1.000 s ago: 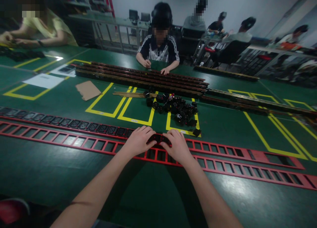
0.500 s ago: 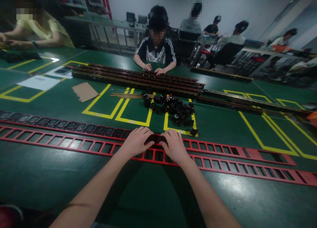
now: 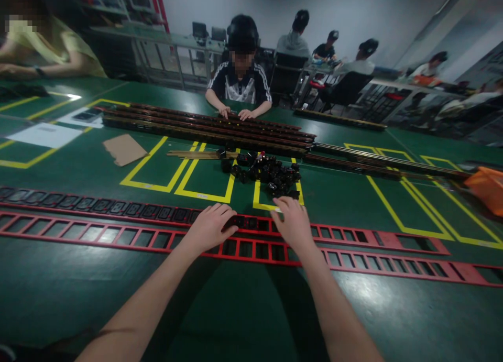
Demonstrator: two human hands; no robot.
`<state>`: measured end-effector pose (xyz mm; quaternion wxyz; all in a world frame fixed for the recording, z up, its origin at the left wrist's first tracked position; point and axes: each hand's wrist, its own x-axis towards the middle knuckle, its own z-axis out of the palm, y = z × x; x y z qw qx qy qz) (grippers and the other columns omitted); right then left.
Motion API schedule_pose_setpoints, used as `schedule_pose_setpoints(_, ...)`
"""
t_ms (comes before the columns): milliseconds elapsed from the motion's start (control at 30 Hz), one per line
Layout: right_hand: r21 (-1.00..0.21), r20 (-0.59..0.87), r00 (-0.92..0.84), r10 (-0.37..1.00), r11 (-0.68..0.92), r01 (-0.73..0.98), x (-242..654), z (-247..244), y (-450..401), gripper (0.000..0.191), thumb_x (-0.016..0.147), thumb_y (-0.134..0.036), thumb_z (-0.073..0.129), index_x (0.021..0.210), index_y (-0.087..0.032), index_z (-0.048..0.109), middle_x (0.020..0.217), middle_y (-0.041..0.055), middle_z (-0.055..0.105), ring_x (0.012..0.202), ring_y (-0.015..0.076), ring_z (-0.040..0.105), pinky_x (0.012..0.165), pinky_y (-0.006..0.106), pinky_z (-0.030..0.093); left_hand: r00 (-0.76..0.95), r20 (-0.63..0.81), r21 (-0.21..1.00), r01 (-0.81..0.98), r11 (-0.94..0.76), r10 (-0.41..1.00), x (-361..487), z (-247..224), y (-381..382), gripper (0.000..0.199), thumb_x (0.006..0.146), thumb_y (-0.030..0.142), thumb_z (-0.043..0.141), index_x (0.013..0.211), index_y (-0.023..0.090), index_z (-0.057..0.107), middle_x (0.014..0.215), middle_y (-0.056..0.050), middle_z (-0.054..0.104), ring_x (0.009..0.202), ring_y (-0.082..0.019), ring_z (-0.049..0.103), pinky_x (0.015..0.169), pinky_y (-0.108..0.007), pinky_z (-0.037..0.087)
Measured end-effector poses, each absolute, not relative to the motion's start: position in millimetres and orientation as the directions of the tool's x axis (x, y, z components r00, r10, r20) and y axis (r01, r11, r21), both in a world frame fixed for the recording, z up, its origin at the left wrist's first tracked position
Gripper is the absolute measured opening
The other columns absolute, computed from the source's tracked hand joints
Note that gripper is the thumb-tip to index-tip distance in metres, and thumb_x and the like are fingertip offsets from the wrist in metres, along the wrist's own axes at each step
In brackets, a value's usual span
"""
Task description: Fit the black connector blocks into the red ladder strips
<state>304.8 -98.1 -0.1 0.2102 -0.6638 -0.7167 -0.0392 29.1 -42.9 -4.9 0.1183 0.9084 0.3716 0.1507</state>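
Two long red frames with rows of square openings lie across the table. Black square parts (image 3: 118, 207) fill the left stretch of the far frame (image 3: 356, 236), up to a black part (image 3: 251, 223) between my hands. My left hand (image 3: 212, 227) rests at that frame, its fingers curved over black parts; whether it grips one is hidden. Over the far frame, my right hand (image 3: 293, 220) has its fingers apart and holds nothing, near a pile of small black parts (image 3: 277, 173). The near red frame (image 3: 259, 251) has open slots and passes under my wrists.
Beyond the pile lie long dark rails (image 3: 204, 129) and thin brown strips (image 3: 192, 154). A cardboard piece (image 3: 124, 149) and white paper (image 3: 45, 135) are at the left, an orange object (image 3: 485, 189) at the right. Across the table a person (image 3: 239, 84) handles the rails.
My right hand has come off the black part and moved right and up, its fingers opening. My left hand stays at the far frame. The whole view has shifted slightly.
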Motion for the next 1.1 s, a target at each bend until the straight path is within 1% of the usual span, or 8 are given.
schedule_pose_setpoints(133, -0.127, 0.379, 0.250, 0.891, -0.217, 0.968, 347.9, -6.2, -97.0, 0.029, 0.094, -0.019, 0.061, 0.121, -0.017, 0.072, 0.118, 0.0189, 0.068, 0.105, 0.0333, 0.064, 0.083, 0.045, 0.052, 0.674, 0.163, 0.341, 0.647, -0.682, 0.721, 29.3, -3.3, -43.1, 0.028, 0.100, 0.034, 0.065, 0.123, 0.018, 0.068, 0.123, -0.009, 0.072, 0.113, -0.027, 0.065, 0.095, -0.045, 0.055)
schedule_pose_setpoints(233, -0.171, 0.273, 0.308, 0.912, -0.269, 0.948, 355.8, -13.8, -96.2, 0.022, 0.094, -0.019, 0.061, 0.114, -0.016, 0.072, 0.105, 0.0172, 0.068, 0.095, 0.0309, 0.066, 0.077, 0.041, 0.054, 0.677, 0.173, 0.347, 0.637, -0.688, 0.715, 28.7, -5.7, -43.3, 0.028, 0.099, 0.034, 0.065, 0.123, 0.018, 0.069, 0.122, -0.010, 0.072, 0.112, -0.028, 0.066, 0.095, -0.046, 0.056)
schedule_pose_setpoints(300, -0.227, 0.242, 0.320, 0.916, -0.267, 0.937, 350.6, -15.8, -95.3, 0.023, 0.096, -0.020, 0.060, 0.116, -0.017, 0.071, 0.108, 0.0157, 0.067, 0.096, 0.0289, 0.067, 0.078, 0.039, 0.056, 0.677, 0.201, 0.344, 0.628, -0.698, 0.708, 27.6, -9.1, -43.0, 0.028, 0.099, 0.035, 0.063, 0.122, 0.019, 0.070, 0.122, -0.011, 0.072, 0.111, -0.029, 0.066, 0.095, -0.047, 0.056)
schedule_pose_setpoints(433, -0.309, 0.265, 0.277, 0.924, -0.191, 0.932, 333.3, -12.4, -93.9, 0.031, 0.102, -0.028, 0.057, 0.129, -0.016, 0.068, 0.118, 0.0147, 0.061, 0.099, 0.0262, 0.069, 0.083, 0.038, 0.059, 0.672, 0.212, 0.359, 0.622, -0.696, 0.710, 24.8, -15.5, -41.2, 0.031, 0.100, 0.040, 0.059, 0.121, 0.021, 0.071, 0.122, -0.011, 0.073, 0.111, -0.028, 0.066, 0.098, -0.047, 0.056)
schedule_pose_setpoints(567, -0.471, 0.338, 0.136, 0.931, 0.042, 0.881, 315.1, -9.1, -97.0, 0.040, 0.099, -0.025, 0.061, 0.138, -0.021, 0.063, 0.123, 0.0125, 0.058, 0.099, 0.0230, 0.068, 0.088, 0.039, 0.061, 0.676, 0.204, 0.363, 0.620, -0.696, 0.709, 23.1, -18.2, -39.3, 0.036, 0.100, 0.046, 0.056, 0.122, 0.022, 0.072, 0.123, -0.011, 0.073, 0.114, -0.030, 0.067, 0.100, -0.048, 0.055)
schedule_pose_setpoints(733, -0.634, 0.330, 0.032, 0.943, 0.197, 0.748, 286.6, -13.0, -102.8, 0.045, 0.089, -0.017, 0.073, 0.133, -0.021, 0.062, 0.125, 0.0097, 0.058, 0.113, 0.0221, 0.065, 0.100, 0.036, 0.059, 0.679, 0.195, 0.366, 0.619, -0.695, 0.708, 22.3, -21.2, -37.3, 0.037, 0.099, 0.048, 0.055, 0.119, 0.022, 0.072, 0.121, -0.010, 0.074, 0.112, -0.031, 0.068, 0.098, -0.048, 0.055)
schedule_pose_setpoints(833, -0.637, 0.321, -0.037, 0.947, 0.244, 0.731, 276.7, -16.6, -104.9, 0.042, 0.092, -0.021, 0.075, 0.132, -0.022, 0.064, 0.124, 0.0088, 0.059, 0.115, 0.0227, 0.065, 0.104, 0.038, 0.058, 0.676, 0.202, 0.356, 0.623, -0.697, 0.708, 21.7, -23.5, -36.4, 0.038, 0.099, 0.050, 0.056, 0.119, 0.022, 0.071, 0.122, -0.011, 0.074, 0.112, -0.032, 0.068, 0.096, -0.047, 0.055)
schedule_pose_setpoints(1100, -0.532, 0.290, -0.111, 0.951, 0.256, 0.807, 274.5, -12.2, -110.6, 0.046, 0.100, -0.039, 0.070, 0.141, -0.019, 0.062, 0.126, 0.0125, 0.064, 0.114, 0.0254, 0.065, 0.096, 0.039, 0.061, 0.676, 0.215, 0.358, 0.617, -0.701, 0.705, 20.0, -26.0, -36.1, 0.041, 0.099, 0.053, 0.053, 0.118, 0.022, 0.072, 0.120, -0.011, 0.074, 0.111, -0.033, 0.069, 0.096, -0.048, 0.055)
